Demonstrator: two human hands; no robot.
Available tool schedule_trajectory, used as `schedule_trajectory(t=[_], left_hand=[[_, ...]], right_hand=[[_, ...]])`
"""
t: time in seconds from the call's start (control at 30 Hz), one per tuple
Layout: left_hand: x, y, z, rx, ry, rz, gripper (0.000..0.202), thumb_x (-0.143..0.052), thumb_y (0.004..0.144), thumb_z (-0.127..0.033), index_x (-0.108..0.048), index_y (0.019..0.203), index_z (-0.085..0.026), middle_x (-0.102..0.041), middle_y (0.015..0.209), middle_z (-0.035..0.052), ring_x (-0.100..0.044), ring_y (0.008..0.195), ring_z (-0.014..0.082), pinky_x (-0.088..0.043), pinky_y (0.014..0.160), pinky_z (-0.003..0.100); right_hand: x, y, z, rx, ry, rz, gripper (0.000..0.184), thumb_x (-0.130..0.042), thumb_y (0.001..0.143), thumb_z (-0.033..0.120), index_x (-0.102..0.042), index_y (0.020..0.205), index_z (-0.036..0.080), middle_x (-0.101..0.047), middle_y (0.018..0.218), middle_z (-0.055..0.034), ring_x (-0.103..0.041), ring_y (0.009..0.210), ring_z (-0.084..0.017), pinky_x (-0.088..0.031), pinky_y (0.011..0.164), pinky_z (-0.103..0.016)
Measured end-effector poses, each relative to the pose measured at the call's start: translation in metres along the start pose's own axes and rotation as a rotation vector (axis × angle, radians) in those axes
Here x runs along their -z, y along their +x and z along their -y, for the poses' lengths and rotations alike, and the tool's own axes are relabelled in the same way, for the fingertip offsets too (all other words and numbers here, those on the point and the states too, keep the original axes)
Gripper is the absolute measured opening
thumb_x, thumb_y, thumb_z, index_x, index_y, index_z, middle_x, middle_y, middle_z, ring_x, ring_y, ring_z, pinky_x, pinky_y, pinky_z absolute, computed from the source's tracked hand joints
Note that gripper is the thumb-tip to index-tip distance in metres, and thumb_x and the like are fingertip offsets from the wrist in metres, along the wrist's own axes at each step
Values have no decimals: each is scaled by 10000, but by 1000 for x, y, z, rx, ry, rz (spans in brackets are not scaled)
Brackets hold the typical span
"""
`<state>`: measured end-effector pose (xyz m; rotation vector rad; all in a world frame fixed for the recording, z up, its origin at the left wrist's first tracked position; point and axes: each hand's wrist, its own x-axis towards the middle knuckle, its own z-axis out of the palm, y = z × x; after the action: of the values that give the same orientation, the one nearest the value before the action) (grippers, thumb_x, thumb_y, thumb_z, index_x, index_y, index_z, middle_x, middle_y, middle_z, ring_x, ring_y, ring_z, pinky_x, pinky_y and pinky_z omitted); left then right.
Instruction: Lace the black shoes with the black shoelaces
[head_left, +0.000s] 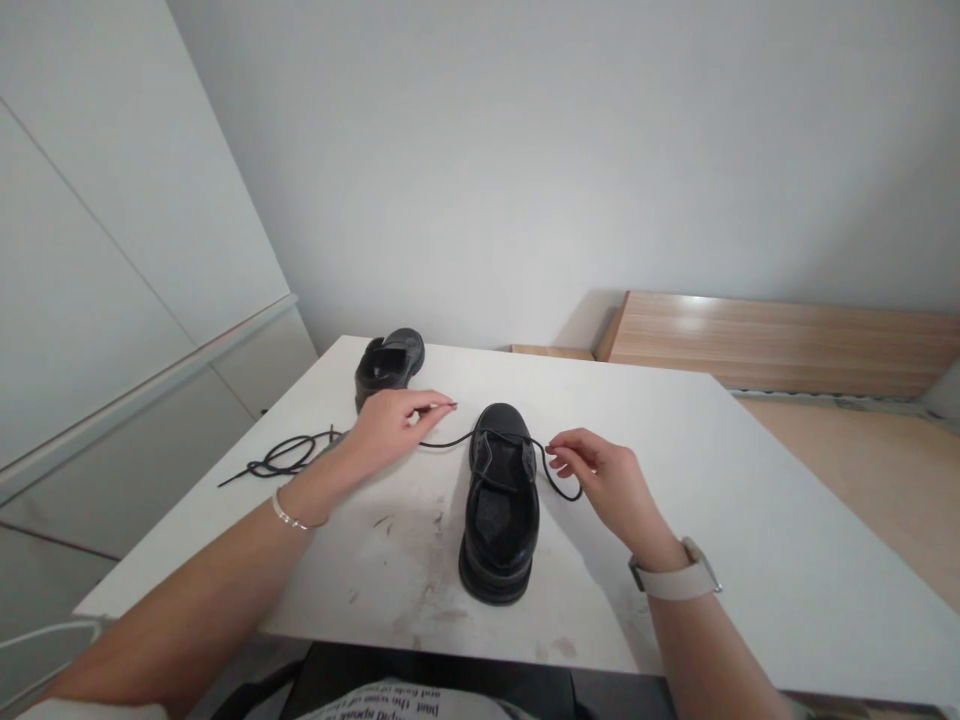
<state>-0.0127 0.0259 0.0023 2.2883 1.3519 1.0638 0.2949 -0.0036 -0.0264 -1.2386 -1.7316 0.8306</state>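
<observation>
A black shoe (499, 530) stands upright on the white table in front of me, toe pointing away. A thin black shoelace (442, 443) crosses its front and leads out on both sides. My left hand (397, 425) is left of the toe, thumb and finger pinched, with a small dark lace tip at the fingertips. To the right of the shoe, my right hand (596, 470) has its fingers closed on the lace, which hangs in a small loop below them. Behind my left hand is a second black shoe (405, 345), partly covered by it.
Another black lace (281, 458) lies loosely coiled at the table's left side. The white table (675, 480) has dark smudges near its front edge. A white cabinet stands at left, and a wooden board (772, 340) lies beyond the table at right.
</observation>
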Motion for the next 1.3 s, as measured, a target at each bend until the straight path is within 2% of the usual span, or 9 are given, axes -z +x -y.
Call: schedule_trajectory(t=[0.07,0.17,0.37,0.5,0.67,0.97,1.2,1.3], left_hand=[[-8,-3,-10,-137,220,119,252,-535,981,-319,-759,986,-203,-774,930,41,-682,830,185,-448,698,282],[-16,-3,-22,-280,466,218,251,-502,990,-254,-743,946,-197,-748,818,37,-659,776,189,-409,645,294],[-18,0,-35,-355,689,311,178,-552,922,-164,-686,806,-162,-702,735,51,-624,770,225,-371,589,330],[-18,0,-39,-330,728,361,146,-566,897,-142,-689,820,-156,-703,755,59,-632,797,239,-385,593,348],[-21,1,-40,-300,737,363,157,-549,904,-138,-691,840,-147,-716,788,72,-640,835,245,-408,625,353],[-21,-1,-40,-292,752,404,147,-563,881,-128,-700,830,-138,-705,768,86,-630,821,247,-416,621,354],[-26,-4,-33,-274,667,337,164,-544,911,-141,-684,827,-155,-707,787,61,-602,790,228,-403,628,355],[-29,-3,-30,-304,670,302,170,-551,918,-151,-699,834,-156,-682,798,72,-573,814,239,-411,684,381]], right_hand=[[-8,1,2,76,-112,-2,162,-584,915,303,-697,875,193,-708,835,-49,-664,720,-178,-523,670,-313],[-14,3,5,196,-222,-33,141,-577,919,230,-695,849,197,-680,885,-54,-638,801,-187,-510,702,-311],[-21,3,8,226,-332,-34,121,-572,931,153,-666,866,195,-653,909,-43,-600,800,-186,-479,738,-327],[-22,4,8,265,-379,-32,124,-570,939,146,-667,877,193,-647,914,-54,-595,880,-217,-477,790,-356],[-23,4,5,322,-445,-95,126,-582,933,152,-691,885,193,-632,934,-76,-562,911,-242,-479,833,-397],[-26,3,6,285,-368,-106,139,-568,930,146,-681,864,194,-634,906,-67,-583,874,-221,-489,796,-367],[-27,1,8,261,-340,-96,151,-547,934,161,-677,864,192,-637,902,-69,-597,842,-210,-495,763,-346],[-28,0,8,251,-334,-96,152,-543,932,160,-676,867,195,-642,904,-65,-595,802,-198,-499,743,-335]])
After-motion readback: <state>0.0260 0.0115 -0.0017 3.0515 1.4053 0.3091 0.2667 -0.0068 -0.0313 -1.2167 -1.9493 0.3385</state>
